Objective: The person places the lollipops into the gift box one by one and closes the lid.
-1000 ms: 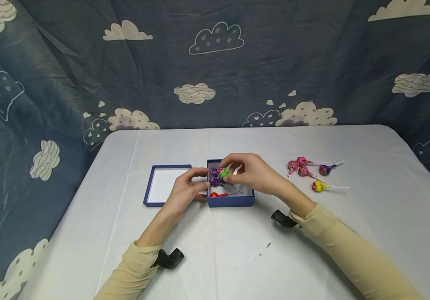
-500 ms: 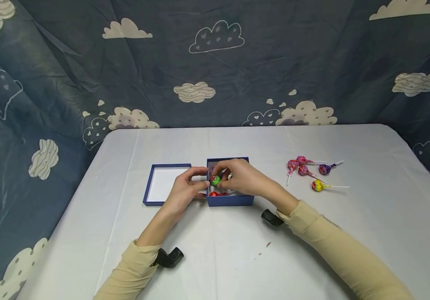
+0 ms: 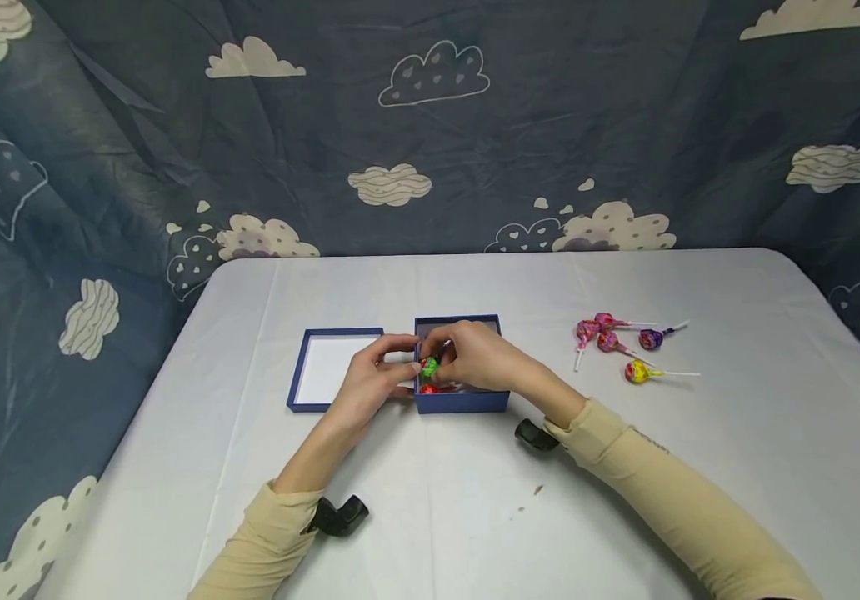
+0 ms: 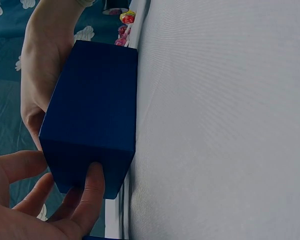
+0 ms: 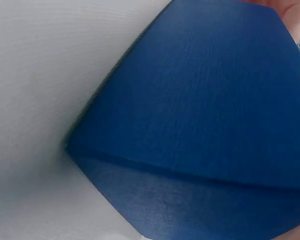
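A blue box stands on the table with its top uncovered. My right hand reaches down into it and pinches a green-and-red lollipop near the left wall. A red-wrapped lollipop lies in the box's front left corner; my right hand hides much of the inside. My left hand rests its fingertips against the box's left end, without wrapping round it. In the left wrist view, one finger presses on the end wall. The right wrist view shows mostly the outer wall of the box.
Left of the box lies its blue-rimmed white lid, inside up. To the right are several loose lollipops: pink ones, a purple one and a yellow one. A cloud-print curtain hangs behind the white table.
My right hand has moved left and down inside the box, carrying the green-and-red lollipop toward the left wall. The left hand has stayed at the box's left end.
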A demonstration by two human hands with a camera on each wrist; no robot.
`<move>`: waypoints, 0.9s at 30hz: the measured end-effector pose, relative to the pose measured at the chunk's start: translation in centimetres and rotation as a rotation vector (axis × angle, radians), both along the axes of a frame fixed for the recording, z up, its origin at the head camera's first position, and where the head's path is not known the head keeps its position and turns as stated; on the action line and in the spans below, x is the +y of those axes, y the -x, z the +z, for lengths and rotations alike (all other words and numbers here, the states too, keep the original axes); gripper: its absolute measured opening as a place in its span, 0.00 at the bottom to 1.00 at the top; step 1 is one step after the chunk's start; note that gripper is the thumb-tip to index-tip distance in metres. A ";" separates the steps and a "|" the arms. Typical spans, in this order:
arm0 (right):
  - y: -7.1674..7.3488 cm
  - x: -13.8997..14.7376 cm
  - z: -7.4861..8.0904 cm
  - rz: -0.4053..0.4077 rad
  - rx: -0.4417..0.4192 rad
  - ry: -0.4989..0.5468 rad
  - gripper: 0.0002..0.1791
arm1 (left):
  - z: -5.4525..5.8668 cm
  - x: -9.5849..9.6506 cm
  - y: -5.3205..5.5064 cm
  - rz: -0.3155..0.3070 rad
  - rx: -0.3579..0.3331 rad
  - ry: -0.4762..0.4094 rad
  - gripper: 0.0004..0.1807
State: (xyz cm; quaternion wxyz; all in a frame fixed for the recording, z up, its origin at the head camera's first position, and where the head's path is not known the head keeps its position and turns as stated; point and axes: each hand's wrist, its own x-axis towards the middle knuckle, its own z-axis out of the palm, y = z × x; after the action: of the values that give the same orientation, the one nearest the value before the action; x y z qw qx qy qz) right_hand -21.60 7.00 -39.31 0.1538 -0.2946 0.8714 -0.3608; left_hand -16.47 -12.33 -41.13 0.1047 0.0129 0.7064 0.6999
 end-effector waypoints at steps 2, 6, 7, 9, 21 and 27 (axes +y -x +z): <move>0.0 0.0 0.0 0.007 0.003 -0.004 0.13 | 0.0 0.0 0.0 0.001 0.002 -0.001 0.20; 0.1 -0.1 0.1 0.033 0.000 -0.025 0.13 | 0.0 0.0 0.0 0.005 -0.002 -0.006 0.21; 0.1 -0.1 0.1 0.043 -0.003 -0.030 0.13 | -0.1 0.0 0.0 0.006 -0.003 -0.007 0.21; 0.2 -0.1 0.2 0.052 -0.018 -0.037 0.13 | -0.1 0.0 0.0 0.006 -0.003 -0.008 0.21; 0.0 -0.1 0.1 0.027 -0.028 -0.050 0.13 | 0.0 0.0 0.1 -0.009 0.007 -0.011 0.22; -0.3 -0.3 -0.2 0.029 0.022 -0.059 0.13 | -0.1 0.0 0.1 -0.007 0.000 -0.005 0.22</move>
State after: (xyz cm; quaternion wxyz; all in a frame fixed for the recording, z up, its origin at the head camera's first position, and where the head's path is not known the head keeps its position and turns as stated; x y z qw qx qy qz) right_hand -21.28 6.70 -39.54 0.1582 -0.3066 0.8789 -0.3295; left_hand -16.53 -12.35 -41.21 0.1072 0.0155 0.7045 0.7014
